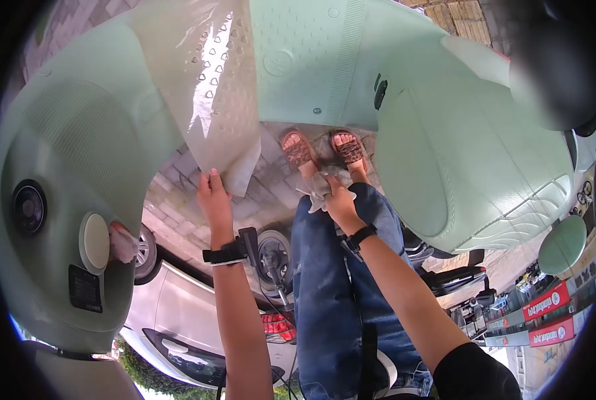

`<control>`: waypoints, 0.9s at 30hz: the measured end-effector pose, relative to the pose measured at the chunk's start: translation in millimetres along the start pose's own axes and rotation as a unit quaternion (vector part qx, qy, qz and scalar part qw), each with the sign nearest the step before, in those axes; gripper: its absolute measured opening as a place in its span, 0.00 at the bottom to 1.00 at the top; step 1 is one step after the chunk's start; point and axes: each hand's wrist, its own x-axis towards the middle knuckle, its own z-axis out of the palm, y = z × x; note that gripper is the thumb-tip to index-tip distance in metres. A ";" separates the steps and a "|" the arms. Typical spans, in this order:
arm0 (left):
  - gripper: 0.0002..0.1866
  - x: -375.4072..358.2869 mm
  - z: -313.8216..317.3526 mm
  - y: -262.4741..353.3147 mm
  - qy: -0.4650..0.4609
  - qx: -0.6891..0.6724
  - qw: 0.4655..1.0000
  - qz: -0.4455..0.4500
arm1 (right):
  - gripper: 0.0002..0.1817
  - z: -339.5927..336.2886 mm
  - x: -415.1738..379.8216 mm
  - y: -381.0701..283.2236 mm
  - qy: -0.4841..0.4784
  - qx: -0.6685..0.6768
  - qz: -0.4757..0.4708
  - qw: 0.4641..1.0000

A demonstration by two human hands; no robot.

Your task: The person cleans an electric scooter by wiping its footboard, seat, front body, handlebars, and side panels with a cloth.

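The left hand [212, 197] pinches the lower corner of a clear plastic sheet [208, 87], fingers closed on its edge. The sheet's long axis runs from about 12 o'clock down to 6 o'clock, draped over the pale green scooter [444, 133] footboard, its free end pointing down toward the hand. The right hand [341, 200], at 3 o'clock from the left one, is clenched around a grey rag [319, 187], held just above the person's jeans [338, 300]. Two sandalled feet [321, 148] stand on grey brick paving [271, 193]. A silver car [178, 313] lies at 7 o'clock, and red shop signs [544, 317] at 4 o'clock; the place is an open street.
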 end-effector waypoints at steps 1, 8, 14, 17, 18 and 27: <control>0.14 -1.3 -0.2 -0.7 -0.002 -0.001 1.000 0.000 | 0.25 -3.9 -0.5 -21.7 0.057 0.054 -0.049 0.996; 0.14 -7.4 1.4 1.9 0.020 -0.034 0.999 0.009 | 0.30 -83.8 84.0 -170.9 0.431 0.052 -0.338 0.835; 0.14 -7.0 4.1 2.0 -0.002 -0.002 1.000 0.029 | 0.16 -21.6 84.2 -23.8 0.083 -0.213 0.089 0.969; 0.14 -8.7 7.9 2.1 -0.030 -0.011 0.999 0.037 | 0.20 -4.5 18.7 -4.5 -0.124 -0.121 0.095 0.980; 0.14 -11.6 6.0 2.4 -0.050 -0.013 0.998 0.032 | 0.20 2.5 13.0 -4.8 -0.128 -0.118 0.100 0.980; 0.13 -15.4 2.9 13.5 -0.222 -0.039 0.970 0.089 | 0.19 -19.7 63.3 -181.5 0.043 0.191 -0.369 0.909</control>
